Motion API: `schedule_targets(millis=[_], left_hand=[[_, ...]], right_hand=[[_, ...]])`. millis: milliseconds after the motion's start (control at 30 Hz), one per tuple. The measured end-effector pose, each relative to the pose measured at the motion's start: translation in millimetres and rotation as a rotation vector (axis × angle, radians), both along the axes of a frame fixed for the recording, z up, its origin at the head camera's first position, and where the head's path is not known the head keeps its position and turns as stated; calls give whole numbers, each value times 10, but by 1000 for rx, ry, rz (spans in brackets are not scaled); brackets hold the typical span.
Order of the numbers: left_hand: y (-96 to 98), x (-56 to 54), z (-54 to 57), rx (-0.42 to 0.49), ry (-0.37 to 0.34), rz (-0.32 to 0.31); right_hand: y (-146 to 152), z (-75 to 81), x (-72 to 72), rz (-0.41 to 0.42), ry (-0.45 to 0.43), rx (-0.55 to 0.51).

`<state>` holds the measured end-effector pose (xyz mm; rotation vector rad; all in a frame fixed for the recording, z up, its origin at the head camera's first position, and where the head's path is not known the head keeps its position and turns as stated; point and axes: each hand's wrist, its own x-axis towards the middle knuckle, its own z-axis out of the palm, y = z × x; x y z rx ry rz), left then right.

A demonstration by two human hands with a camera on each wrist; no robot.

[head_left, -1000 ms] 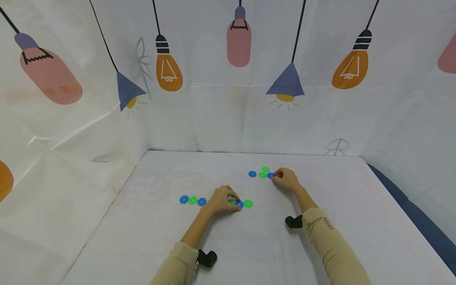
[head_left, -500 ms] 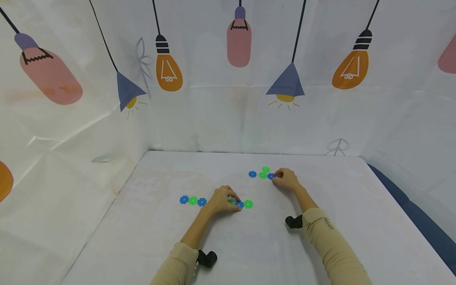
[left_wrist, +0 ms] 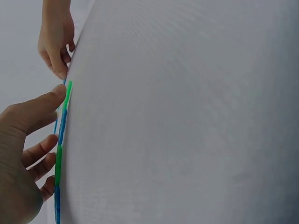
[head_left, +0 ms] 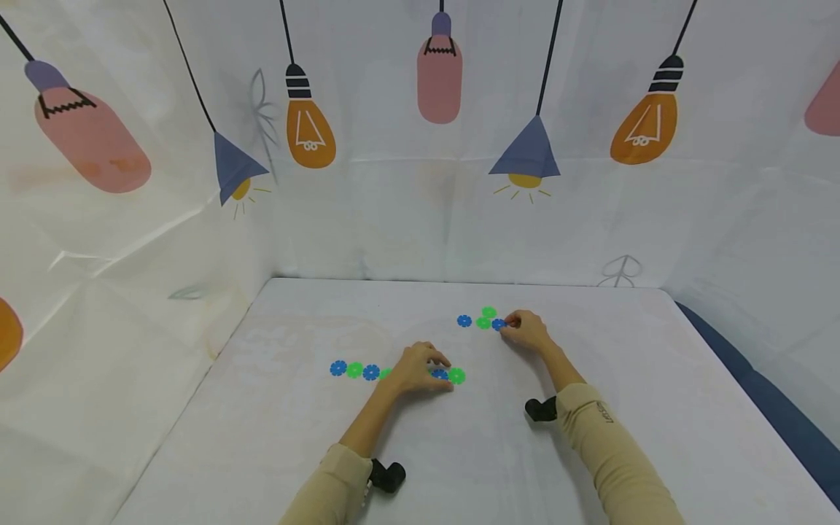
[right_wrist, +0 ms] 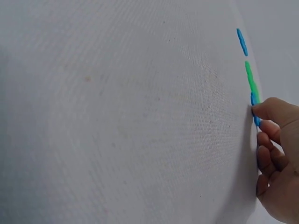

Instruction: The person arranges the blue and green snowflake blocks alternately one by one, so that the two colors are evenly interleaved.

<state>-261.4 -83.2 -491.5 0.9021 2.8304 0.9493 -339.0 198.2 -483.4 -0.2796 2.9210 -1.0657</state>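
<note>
A row of flower-shaped blue and green discs crosses the table. My left hand (head_left: 415, 372) arches over the row, hiding its middle. Its thumb and index finger are spread apart on either side of a blue disc (head_left: 439, 375), near the green disc (head_left: 456, 376) at the right end. Farther back, my right hand (head_left: 527, 332) pinches a blue disc (head_left: 498, 325) between thumb and fingertips. Just left of that disc lies a green disc (head_left: 483, 323). The right wrist view shows the thumb (right_wrist: 268, 109) pressed on the pinched disc at the table.
Another green disc (head_left: 488, 312) and a loose blue disc (head_left: 464, 321) lie near the right hand. The row's left end is a blue disc (head_left: 337, 368). The white table (head_left: 315, 437) meets a printed wall sheet (head_left: 394, 219) at the back.
My left hand has slid slightly right along the row, its thumb and index finger opening wider around the blue disc. A green disc shows behind the wrist. The right hand stays nearly still.
</note>
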Motion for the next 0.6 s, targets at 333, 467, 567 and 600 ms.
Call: schedule_targets(millis=[333, 467, 567, 600], left_hand=[[125, 0, 15, -17, -9, 19], [138, 1, 14, -25, -11, 24], [140, 1, 16, -34, -4, 22], [140, 1, 17, -36, 0, 22]], right_hand=[[-12, -1, 11, 5, 4, -4], [-9, 6, 17, 7, 0, 2], [-9, 11, 22, 8, -4, -2], [-8, 9, 22, 12, -2, -2]])
